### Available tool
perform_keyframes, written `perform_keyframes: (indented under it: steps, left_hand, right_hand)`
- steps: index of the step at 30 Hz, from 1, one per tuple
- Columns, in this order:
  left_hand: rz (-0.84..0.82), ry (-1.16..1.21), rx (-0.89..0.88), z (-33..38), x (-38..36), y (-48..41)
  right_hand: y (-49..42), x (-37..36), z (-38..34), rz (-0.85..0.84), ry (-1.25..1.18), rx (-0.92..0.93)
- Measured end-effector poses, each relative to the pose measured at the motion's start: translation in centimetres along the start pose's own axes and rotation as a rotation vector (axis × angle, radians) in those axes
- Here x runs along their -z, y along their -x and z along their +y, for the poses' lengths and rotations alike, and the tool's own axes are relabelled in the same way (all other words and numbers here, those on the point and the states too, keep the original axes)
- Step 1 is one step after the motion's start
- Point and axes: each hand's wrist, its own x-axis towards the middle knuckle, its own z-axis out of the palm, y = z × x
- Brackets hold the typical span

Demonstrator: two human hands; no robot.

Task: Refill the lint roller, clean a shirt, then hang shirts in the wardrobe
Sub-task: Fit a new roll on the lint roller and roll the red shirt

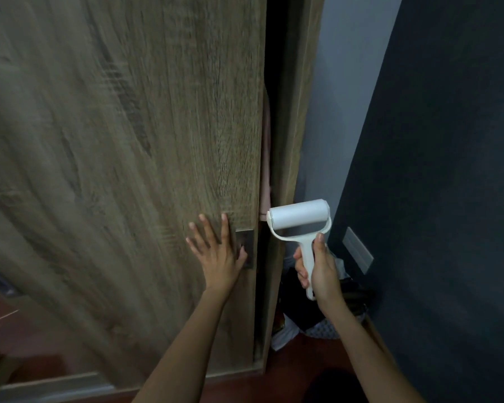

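Note:
A wooden sliding wardrobe door fills the left and middle of the head view. My left hand lies flat on it with fingers spread, its thumb at the dark recessed handle. A narrow dark gap stays between the door's edge and the wardrobe side panel; a strip of pinkish cloth shows inside. My right hand grips the handle of a white lint roller, held upright in front of the gap, with a white roll on it.
A dark blue wall stands close on the right, with a pale plate on it. Dark and white clutter lies on the reddish floor between wardrobe and wall. A light wall strip runs behind the side panel.

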Motion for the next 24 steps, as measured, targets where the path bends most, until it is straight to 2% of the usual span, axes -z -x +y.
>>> perform_keyframes:
  steps: [14, 24]
  left_hand:
    - [0.000, -0.032, 0.006, -15.5, 7.2, -0.5]
    - [0.014, -0.105, 0.035, -26.8, 12.1, -1.1]
  right_hand:
    - [4.1, -13.6, 1.7, 0.059, -0.028, -0.009]
    - [4.3, -23.3, 3.7, 0.021, -0.077, -0.018]
